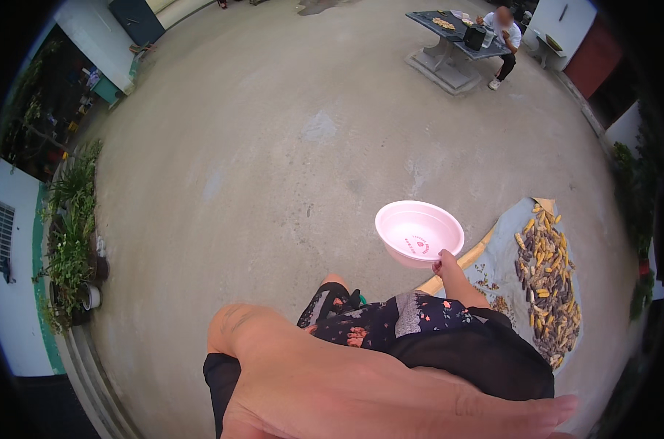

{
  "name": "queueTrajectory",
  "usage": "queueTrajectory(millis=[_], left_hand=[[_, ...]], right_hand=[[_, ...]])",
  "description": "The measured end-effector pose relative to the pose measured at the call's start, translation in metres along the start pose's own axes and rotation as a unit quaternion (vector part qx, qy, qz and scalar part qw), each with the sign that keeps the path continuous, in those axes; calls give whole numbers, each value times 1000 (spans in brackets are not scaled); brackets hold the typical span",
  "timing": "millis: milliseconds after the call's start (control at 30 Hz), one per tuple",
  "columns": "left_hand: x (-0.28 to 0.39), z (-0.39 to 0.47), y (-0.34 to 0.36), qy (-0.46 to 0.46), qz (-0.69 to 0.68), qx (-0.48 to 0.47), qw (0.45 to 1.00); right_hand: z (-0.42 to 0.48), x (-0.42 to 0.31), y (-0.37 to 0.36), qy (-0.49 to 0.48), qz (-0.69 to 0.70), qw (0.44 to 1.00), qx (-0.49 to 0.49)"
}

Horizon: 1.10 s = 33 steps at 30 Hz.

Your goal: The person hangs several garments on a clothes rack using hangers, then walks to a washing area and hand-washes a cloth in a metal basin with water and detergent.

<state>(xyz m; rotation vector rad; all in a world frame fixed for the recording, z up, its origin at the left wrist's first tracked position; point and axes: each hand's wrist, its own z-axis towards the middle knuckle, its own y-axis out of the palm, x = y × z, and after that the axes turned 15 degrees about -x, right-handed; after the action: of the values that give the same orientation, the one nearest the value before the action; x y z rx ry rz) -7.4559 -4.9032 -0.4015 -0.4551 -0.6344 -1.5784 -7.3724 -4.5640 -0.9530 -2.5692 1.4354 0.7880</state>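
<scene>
A pink plastic basin (414, 233) is tilted in the air ahead of me, its inside toward the camera. Red printing shows on its bottom. My right hand (445, 264) grips the basin's near rim, with that arm stretched forward. Very close to the camera, my left hand (387, 384) spreads across the bottom of the view, fingertips pointing right. Its lower part runs out of the picture, so whether it touches anything is hidden. Below the arms I see dark floral clothing (359, 326) and a bent knee.
Corn cobs (546, 285) lie on a grey sheet (507, 236) at right, near small scattered plant bits (499, 303). A person (505, 33) sits at a stone table (436, 24) far right. Potted plants (71, 230) and steps (93, 378) line the left of the concrete yard (228, 137).
</scene>
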Motion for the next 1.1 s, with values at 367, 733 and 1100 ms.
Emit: queueTrajectory(millis=[367, 733, 1100], left_hand=[[-69, 64, -311, 144, -65, 187, 969], [-157, 249, -684, -49, -11, 103, 993], [-240, 441, -1033, -302, -130, 3, 944]], right_hand=[[155, -229, 147, -10, 35, 998, 51], [293, -432, 246, 38, 124, 977, 169], [551, -745, 518, 37, 52, 993, 103]])
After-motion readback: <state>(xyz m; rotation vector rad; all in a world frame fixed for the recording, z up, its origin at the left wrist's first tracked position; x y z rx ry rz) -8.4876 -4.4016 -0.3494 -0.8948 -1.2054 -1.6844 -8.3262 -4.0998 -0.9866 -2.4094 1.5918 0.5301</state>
